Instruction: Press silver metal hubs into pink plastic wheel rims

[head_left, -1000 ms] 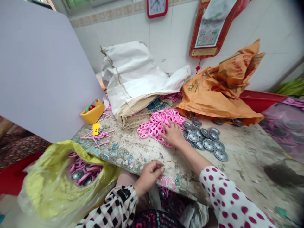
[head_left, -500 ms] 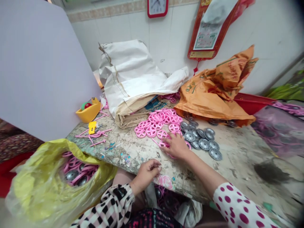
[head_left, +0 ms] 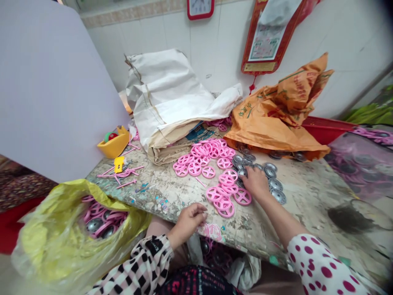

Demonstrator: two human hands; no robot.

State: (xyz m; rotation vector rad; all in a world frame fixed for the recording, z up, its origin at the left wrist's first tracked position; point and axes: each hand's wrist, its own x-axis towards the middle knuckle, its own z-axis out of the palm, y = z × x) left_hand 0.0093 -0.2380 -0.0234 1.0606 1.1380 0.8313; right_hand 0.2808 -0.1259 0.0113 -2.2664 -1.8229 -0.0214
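Note:
My right hand (head_left: 254,181) reaches over a pile of grey plastic wheel discs (head_left: 275,184), its fingers spread and touching some of them. Parts of the discs under the fingers are hidden. Just left of it, several pink spoked wheels (head_left: 223,203) lie in a loose cluster toward the table's front edge. A larger heap of pink wheels (head_left: 205,152) sits further back. My left hand (head_left: 189,221) hovers at the front edge, fingers loosely curled with a gap to the thumb, and I see nothing in it.
A white sack (head_left: 172,90) and an orange bag (head_left: 276,119) stand at the back of the worn table (head_left: 172,184). Pink rods (head_left: 127,183) and a yellow holder (head_left: 114,143) lie left. A yellow bag (head_left: 46,229) of pink and grey wheels is below left.
My right hand has moved right, from the pink wheels onto the grey discs. The pink wheels it covered now lie uncovered in a nearer cluster. My left hand has hardly moved.

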